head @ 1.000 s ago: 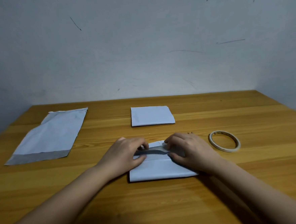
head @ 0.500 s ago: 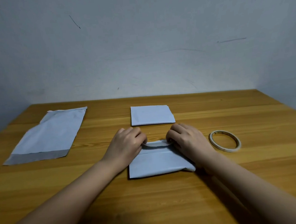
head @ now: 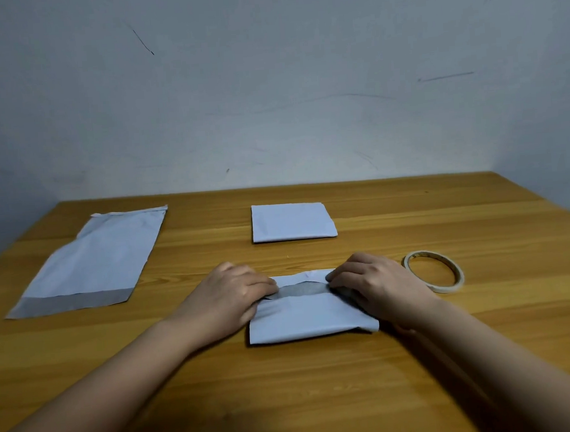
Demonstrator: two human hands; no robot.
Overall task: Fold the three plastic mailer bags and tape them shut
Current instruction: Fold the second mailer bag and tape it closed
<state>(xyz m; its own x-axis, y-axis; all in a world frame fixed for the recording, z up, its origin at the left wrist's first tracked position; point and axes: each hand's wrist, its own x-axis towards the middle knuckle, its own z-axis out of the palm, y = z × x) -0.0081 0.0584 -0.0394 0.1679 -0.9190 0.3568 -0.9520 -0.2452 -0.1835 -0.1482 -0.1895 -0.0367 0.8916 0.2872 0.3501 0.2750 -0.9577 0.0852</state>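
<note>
Near bag: white mailer bag (head: 309,318) folded to a squat rectangle, a grey inner strip showing under its lifted far flap; it lies just left of the tape roll (head: 434,272).
Left hand (head: 230,295): fingers curled, pinching the flap's left end.
Right hand (head: 374,283): fingers curled, pinching the flap's right end.
Folded bag (head: 292,221): flat white rectangle, beyond and left of the tape roll.
Flat bag (head: 91,263): unfolded, grey band at its near end, far left of the tape roll.
Table (head: 454,339): wood grain.
</note>
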